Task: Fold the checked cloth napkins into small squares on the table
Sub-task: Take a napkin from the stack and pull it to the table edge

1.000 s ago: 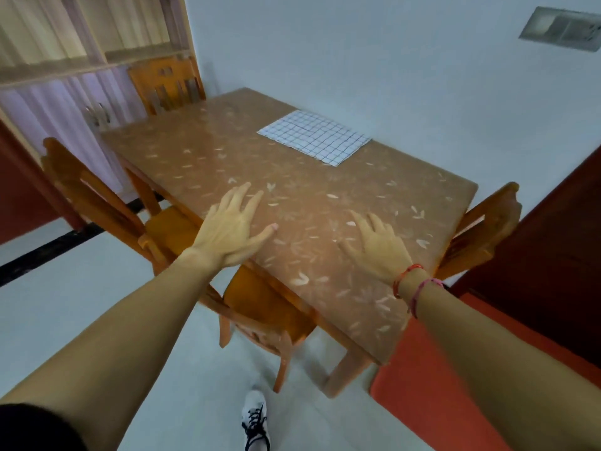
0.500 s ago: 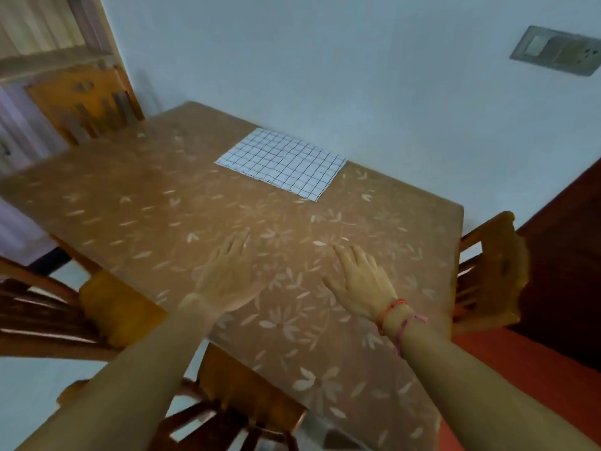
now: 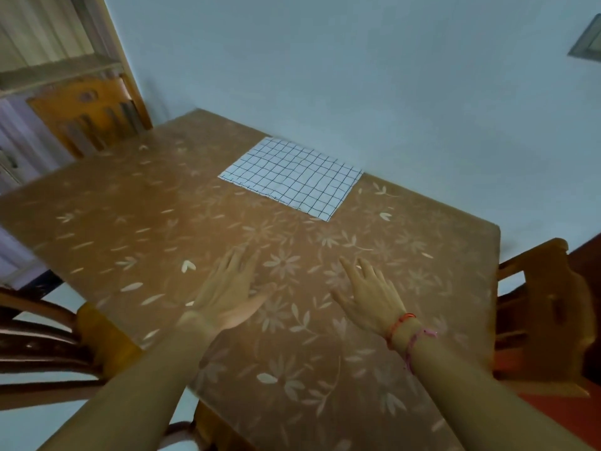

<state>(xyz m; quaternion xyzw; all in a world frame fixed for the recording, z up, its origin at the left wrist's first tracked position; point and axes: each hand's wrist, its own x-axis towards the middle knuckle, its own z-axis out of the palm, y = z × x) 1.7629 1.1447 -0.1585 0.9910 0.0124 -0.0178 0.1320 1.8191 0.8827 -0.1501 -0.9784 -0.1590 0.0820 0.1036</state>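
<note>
A checked napkin [image 3: 291, 178] lies flat and unfolded at the far side of a brown flowered table [image 3: 130, 222], close to the wall. Nearer the camera, the left hand [image 3: 227, 294] and right hand [image 3: 369, 296] stretch over the tabletop, fingers straight, holding nothing, well short of the napkin. Folding looks not yet begun; the next move likely calls for reaching farther to take the napkin's near edge.

Home dining room: flower-patterned table [image 3: 162, 222], carved wooden chairs [image 3: 549, 307], curtained cupboard [image 3: 39, 60].
</note>
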